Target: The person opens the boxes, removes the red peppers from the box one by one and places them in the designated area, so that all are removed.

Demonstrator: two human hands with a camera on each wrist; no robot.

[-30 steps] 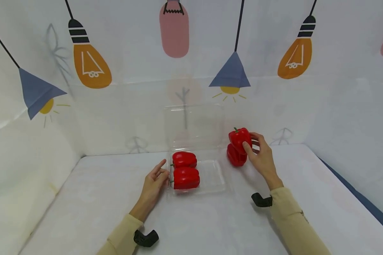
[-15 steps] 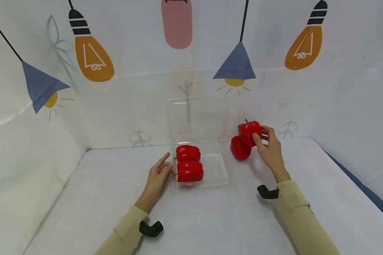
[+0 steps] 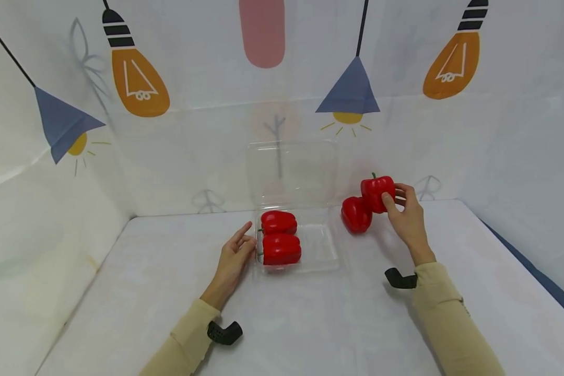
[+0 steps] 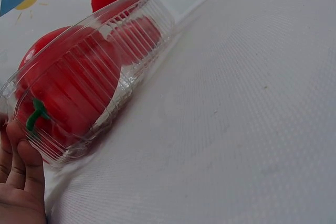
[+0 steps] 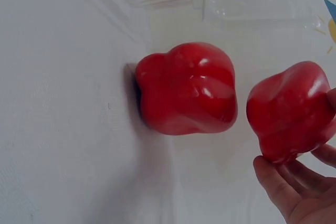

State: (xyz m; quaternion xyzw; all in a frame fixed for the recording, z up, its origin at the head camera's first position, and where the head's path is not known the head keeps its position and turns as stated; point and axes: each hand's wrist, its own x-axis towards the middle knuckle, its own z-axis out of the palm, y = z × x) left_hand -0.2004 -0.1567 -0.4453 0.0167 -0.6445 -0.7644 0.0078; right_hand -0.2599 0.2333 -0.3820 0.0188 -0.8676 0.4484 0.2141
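In the head view, my right hand (image 3: 406, 216) grips a red bell pepper (image 3: 377, 192) between thumb and fingers, its green stem pointing up. It is held above and just right of a second red bell pepper (image 3: 356, 215) on the table; the right wrist view shows a gap between this loose pepper (image 5: 186, 88) and the held pepper (image 5: 289, 111). My left hand (image 3: 232, 260) touches the left side of a clear plastic clamshell box (image 3: 321, 245) with relaxed fingers. Two red bell peppers (image 3: 281, 249) lie inside the box's left half, stems toward my left hand.
The clear lid (image 3: 291, 175) stands raised behind the box, in front of a white backdrop printed with lamps and bulbs (image 3: 141, 81). A white cloth covers the table (image 3: 291, 324). A black wrist mount (image 3: 224, 332) sits at each sleeve cuff.
My right hand has moved the held pepper a little to the right, uncovering more of the loose pepper. The left hand stays at the box. The head view has tilted downward.
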